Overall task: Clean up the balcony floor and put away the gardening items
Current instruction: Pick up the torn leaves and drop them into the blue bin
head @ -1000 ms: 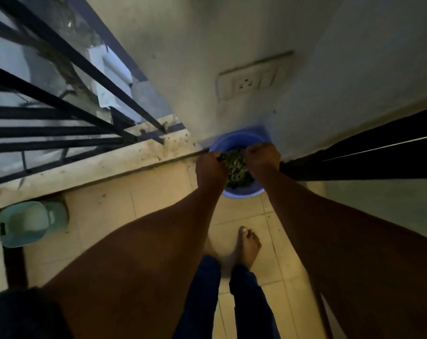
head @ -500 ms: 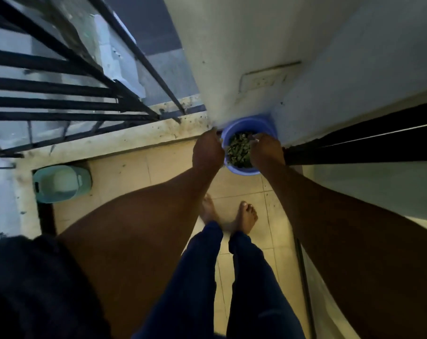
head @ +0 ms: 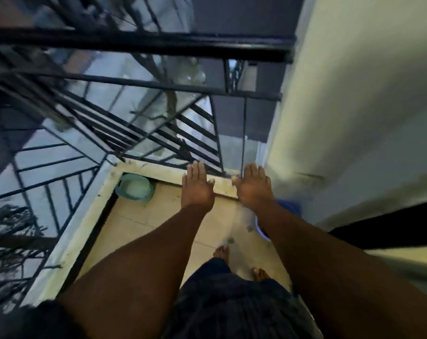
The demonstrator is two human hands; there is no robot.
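Holding both hands flat and empty — left hand [head: 197, 187], right hand [head: 254, 185] — we note the blue tub [head: 287, 209] on the floor by the wall, probably parked out of the walkway.

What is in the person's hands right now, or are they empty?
Empty. The left hand and right hand are both spread flat with straight fingers, holding nothing, above the floor by the railing.

Blue bucket [head: 289, 208] on tiled floor against wall, mostly hidden. Teal tub [head: 134, 187] in railing corner, upright.
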